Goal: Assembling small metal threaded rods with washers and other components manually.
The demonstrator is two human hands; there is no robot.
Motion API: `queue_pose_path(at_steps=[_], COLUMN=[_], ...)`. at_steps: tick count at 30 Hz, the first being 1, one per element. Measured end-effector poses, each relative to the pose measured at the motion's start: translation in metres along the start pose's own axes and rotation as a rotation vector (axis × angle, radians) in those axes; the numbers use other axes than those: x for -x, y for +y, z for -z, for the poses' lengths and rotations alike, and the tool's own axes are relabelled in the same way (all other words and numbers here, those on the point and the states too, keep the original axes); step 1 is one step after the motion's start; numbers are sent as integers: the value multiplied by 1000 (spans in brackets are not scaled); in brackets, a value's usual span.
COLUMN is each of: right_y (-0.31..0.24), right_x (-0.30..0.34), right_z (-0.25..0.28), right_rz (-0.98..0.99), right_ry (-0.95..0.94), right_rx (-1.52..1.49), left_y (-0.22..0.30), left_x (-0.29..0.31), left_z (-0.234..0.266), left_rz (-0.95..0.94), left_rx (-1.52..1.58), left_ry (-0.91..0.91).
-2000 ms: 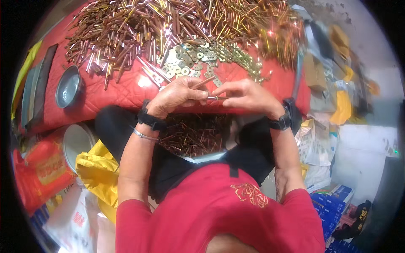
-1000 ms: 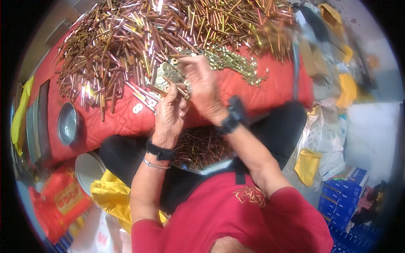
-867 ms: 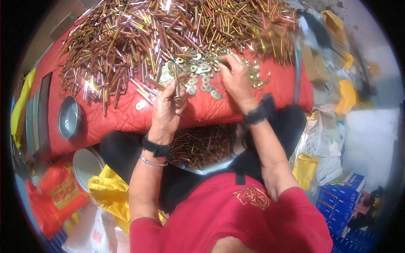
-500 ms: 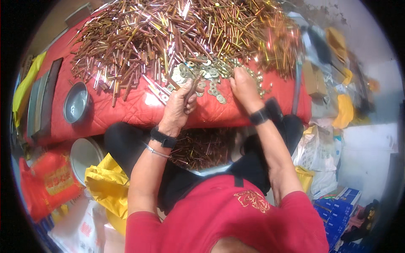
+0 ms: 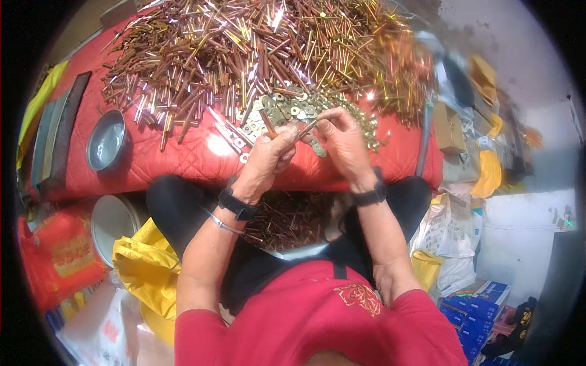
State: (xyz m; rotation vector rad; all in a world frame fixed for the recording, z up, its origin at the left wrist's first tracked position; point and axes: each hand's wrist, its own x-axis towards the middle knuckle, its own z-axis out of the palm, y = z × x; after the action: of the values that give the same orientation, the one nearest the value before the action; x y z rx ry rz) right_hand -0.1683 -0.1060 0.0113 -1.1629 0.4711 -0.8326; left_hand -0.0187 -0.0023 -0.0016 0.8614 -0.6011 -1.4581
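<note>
My left hand (image 5: 268, 160) is closed round slim copper-coloured bolts; one bolt (image 5: 267, 124) sticks up past the thumb. Another bolt (image 5: 307, 129) points out to the right from the same hand. At its far end my right hand (image 5: 343, 145) pinches with thumb and forefinger; whether a small part sits between those fingertips is hidden. Just beyond both hands lie flat silver washers (image 5: 278, 110), and small brass-coloured nuts (image 5: 366, 122) are heaped to their right. A big pile of copper and gold-toned bolts (image 5: 201, 67) covers the far part of the red quilted cloth (image 5: 183, 165).
A grey metal bowl (image 5: 106, 141) rests at the left of the cloth. Below the near edge, between my legs, a container holds more bolts (image 5: 287, 222). Yellow bags (image 5: 146, 256) and a round pale lid (image 5: 113, 226) are at lower left; blue boxes (image 5: 476, 317) stand at lower right.
My right hand has come back from the nuts toward my left hand and now meets the bolt's end. The left hand has turned, with the bolt now pointing right.
</note>
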Motion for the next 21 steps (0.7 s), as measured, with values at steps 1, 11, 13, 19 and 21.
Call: queue_pose_path(at_steps=[1, 11, 13, 19, 21], right_y=[2, -11, -11, -18, -23], right_x=[-1, 0, -1, -4, -3], right_z=[0, -9, -10, -4, -2], right_rz=[7, 100, 136, 119, 59], right_ry=[-22, 93, 44, -43, -60], right_rx=[-24, 75, 148, 392, 528], left_y=[0, 6, 5, 3, 4], left_x=[0, 1, 0, -1, -1], left_z=[0, -2, -2, 5, 4], left_rz=[0, -19, -23, -7, -21], left_rx=[-1, -26, -37, -73, -120], left_ry=[14, 37, 47, -4, 13])
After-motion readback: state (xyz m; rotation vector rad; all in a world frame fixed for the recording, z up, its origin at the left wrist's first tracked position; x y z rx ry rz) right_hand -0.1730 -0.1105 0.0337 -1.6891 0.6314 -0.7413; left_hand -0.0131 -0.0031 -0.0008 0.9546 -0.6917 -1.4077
